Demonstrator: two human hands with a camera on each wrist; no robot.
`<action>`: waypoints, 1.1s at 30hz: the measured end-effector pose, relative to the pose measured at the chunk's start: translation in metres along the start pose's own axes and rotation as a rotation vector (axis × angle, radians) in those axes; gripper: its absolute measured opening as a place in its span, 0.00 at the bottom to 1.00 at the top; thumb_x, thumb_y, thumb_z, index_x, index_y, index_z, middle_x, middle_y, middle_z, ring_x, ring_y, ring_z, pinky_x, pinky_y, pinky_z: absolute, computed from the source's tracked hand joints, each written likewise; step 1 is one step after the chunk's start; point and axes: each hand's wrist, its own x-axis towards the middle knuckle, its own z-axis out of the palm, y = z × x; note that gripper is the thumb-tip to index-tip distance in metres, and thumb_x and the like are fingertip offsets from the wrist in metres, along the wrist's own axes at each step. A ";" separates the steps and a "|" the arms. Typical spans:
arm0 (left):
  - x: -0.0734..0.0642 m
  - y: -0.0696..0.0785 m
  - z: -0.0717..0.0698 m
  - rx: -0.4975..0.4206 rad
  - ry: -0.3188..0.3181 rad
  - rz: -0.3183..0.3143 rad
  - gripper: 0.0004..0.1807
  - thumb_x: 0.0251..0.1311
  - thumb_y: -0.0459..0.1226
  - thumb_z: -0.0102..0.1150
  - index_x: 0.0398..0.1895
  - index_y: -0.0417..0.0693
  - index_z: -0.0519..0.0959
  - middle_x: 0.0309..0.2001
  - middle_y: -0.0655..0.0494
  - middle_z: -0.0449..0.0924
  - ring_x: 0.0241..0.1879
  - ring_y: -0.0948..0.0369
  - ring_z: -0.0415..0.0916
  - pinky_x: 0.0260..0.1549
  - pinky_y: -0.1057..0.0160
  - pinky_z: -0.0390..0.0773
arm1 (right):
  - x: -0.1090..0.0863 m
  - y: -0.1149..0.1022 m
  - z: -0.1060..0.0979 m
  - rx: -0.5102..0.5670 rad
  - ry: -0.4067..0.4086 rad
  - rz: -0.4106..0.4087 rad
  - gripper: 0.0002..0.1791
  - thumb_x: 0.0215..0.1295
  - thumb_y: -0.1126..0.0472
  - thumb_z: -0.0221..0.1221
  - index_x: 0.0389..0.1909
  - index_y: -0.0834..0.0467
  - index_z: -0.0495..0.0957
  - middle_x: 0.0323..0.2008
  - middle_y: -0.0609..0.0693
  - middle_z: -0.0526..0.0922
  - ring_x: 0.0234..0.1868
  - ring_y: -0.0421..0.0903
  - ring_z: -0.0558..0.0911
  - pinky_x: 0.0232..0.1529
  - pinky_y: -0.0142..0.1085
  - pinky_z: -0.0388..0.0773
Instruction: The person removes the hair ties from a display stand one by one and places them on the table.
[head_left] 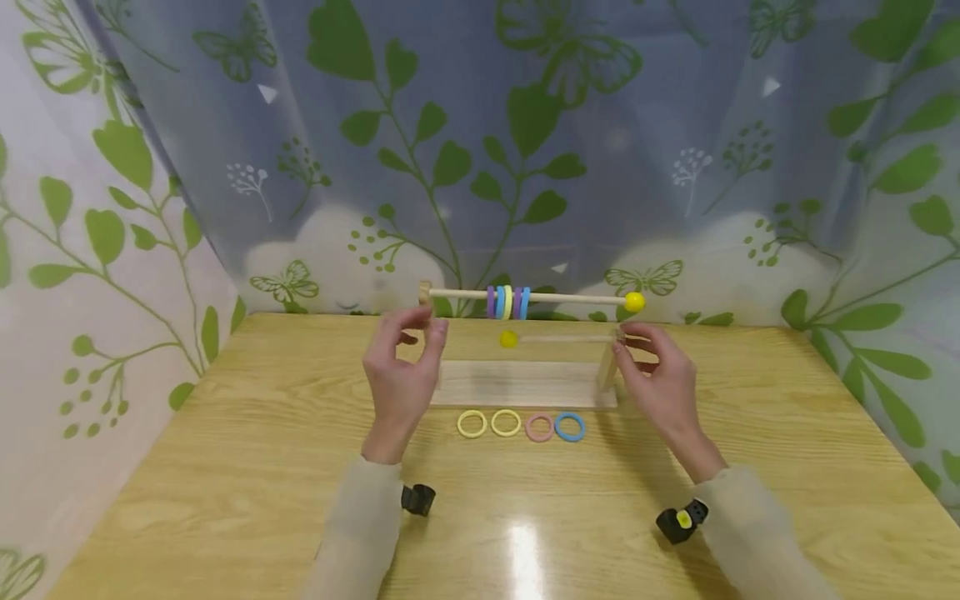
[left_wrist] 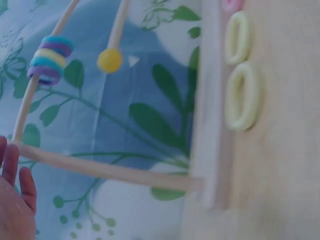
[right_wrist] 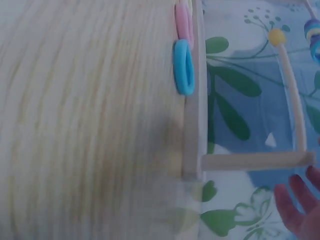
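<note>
A wooden stand has a flat base and a post at each end. From the left post's top a rod reaches right to a yellow ball; several purple, blue and yellow rings hang on it. A shorter rod points left from the right post and ends in another yellow ball. My left hand pinches the left post's top, its fingers at the edge of the left wrist view. My right hand pinches the top of the right post.
In front of the base, two yellow rings, a pink ring and a blue ring lie in a row on the wooden table. A leaf-patterned curtain hangs behind the table.
</note>
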 end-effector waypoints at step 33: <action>0.031 -0.021 -0.013 -0.192 -0.273 -0.409 0.19 0.75 0.35 0.56 0.66 0.45 0.76 0.55 0.47 0.78 0.52 0.57 0.80 0.45 0.73 0.81 | 0.028 -0.080 0.055 0.191 -0.091 0.000 0.09 0.65 0.59 0.70 0.44 0.57 0.85 0.42 0.53 0.90 0.43 0.45 0.88 0.35 0.27 0.84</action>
